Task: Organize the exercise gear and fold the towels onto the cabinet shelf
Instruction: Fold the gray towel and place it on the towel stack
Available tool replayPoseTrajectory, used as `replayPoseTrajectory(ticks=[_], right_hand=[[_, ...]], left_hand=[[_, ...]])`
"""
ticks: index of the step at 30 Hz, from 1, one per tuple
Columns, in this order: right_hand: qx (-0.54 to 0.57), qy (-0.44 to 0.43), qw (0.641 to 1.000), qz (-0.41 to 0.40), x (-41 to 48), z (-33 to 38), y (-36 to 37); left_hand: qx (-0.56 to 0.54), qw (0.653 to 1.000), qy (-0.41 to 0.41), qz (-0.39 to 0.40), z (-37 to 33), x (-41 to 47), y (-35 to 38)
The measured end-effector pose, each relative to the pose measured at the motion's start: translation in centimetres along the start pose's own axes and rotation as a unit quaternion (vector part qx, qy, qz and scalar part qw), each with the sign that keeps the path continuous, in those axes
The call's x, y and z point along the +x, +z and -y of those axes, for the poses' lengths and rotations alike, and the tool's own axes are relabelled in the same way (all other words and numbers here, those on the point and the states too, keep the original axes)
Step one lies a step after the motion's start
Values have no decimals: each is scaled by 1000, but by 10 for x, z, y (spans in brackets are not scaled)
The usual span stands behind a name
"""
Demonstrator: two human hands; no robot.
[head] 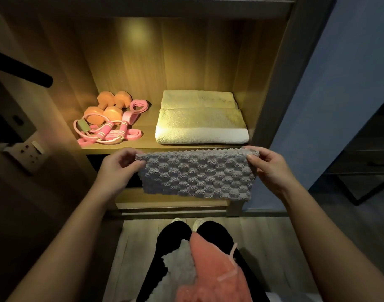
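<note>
the fingers (pixel 137 164) of the left hand (pixel 119 164) are curled in and pinch the upper left corner of a grey towel (pixel 197 177), thumb on the near face of the cloth. the right hand (pixel 268 165) does the same at the upper right corner, its fingertips (pixel 252 159) clamped on the knobbly edge. between the two pinches the top edge is pulled straight and level. the towel hangs down from it as a wide strip, its lower edge free and touching no surface.

just beyond the fingers runs the front lip of the lit cabinet shelf (pixel 147 141). on it, straight past the right fingers, lies a folded cream towel (pixel 199 120), close to the cabinet's right wall. past the left fingers sit two orange dumbbells (pixel 107 109), touching one another. a pink jump rope (pixel 104 132) is coiled in front of them and a pink loop band (pixel 135 109) lies at their right side, apart from the cream towel.

below the hands, toward the person, a pink towel (pixel 212 269) and a pale towel (pixel 178 271) lie unfolded across the lap, the pink one partly over the pale one. out to the left of the left hand, a wall socket (pixel 26 153) sits in shadow.
</note>
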State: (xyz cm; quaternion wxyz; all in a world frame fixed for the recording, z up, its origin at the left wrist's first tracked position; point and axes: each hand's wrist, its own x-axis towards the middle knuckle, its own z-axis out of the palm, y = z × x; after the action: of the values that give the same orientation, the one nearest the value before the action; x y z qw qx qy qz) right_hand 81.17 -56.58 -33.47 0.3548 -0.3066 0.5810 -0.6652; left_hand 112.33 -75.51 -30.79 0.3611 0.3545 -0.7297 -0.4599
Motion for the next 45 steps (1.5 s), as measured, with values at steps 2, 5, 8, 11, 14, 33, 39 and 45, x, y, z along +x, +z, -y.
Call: replayPoseTrajectory(ticks=[2, 5, 8, 11, 14, 33, 39, 45], right_hand=[[-2, 0, 1000, -8, -4, 2, 2], [-4, -7, 1000, -9, -5, 1, 0], [-102, -40, 994, -10, -7, -1, -7], [-241, -87, 966, 20, -11, -3, -12], [-326, -104, 935, 98, -16, -3, -10], [-463, -92, 872, 133, -14, -11, 2], [-441, -92, 880, 149, -17, -13, -1], [-438, -71, 884, 150, -16, -18, -3]], left_hand=[[-24, 999, -28, 8, 3, 0, 1], [-53, 997, -54, 10, 6, 1, 4], [-72, 995, -63, 2, 8, 0, 7], [-74, 995, -60, -7, 6, 1, 6], [-67, 995, -68, -10, 4, 4, 5], [-17, 999, -35, -11, 8, 3, -2], [-12, 999, -35, -2, 12, 0, -2], [-16, 999, -45, 9, 11, -1, -3]])
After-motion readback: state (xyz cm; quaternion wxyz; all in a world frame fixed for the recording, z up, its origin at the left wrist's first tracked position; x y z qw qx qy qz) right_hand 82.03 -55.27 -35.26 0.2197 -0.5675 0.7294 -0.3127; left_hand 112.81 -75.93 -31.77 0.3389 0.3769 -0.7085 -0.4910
